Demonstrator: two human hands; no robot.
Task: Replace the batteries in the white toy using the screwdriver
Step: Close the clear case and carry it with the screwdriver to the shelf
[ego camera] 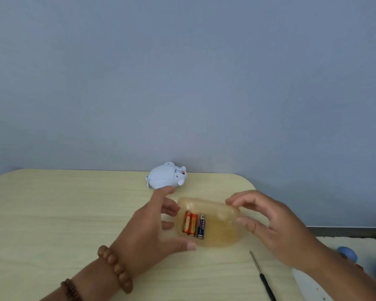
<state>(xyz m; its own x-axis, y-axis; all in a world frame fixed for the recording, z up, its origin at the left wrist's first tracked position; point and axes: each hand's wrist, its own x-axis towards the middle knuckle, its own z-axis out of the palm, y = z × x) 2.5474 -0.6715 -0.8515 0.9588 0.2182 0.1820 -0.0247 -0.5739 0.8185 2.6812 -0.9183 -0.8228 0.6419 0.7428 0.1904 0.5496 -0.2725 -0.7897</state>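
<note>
Locate white toy (166, 175) on wooden table (52, 213), just beyond far-left corner of translucent amber container (224, 234), lying on its side. Judged light, hollow and rigid, with smooth rounded shell prone to slipping or rolling. Take hold across widest part of body, never by small protruding ears or feet, probably fragile. Brace against table when applying screwdriver pressure. Inside container, toward left end: two orange batteries (189, 223) side by side and touching, plus one dark blue battery (201, 226) just right of them, all laid front to back. Nothing visible in right half of container. Thin, probably flexible walls; expect give under squeeze. Left hand (148, 231): spread, straight fingers resting against left wall of container, thumb along near-left corner, index fingertip reaching to near edge of toy, contact not confirmable. Right hand (276, 227): curled over right end of container, fingers on far rim, thumb on near side, pinching that end. Screwdriver (262, 276): flat on table near front-right of container, apart from both hands, tip toward container. Battery cover state on toy: cannot tell.
</note>
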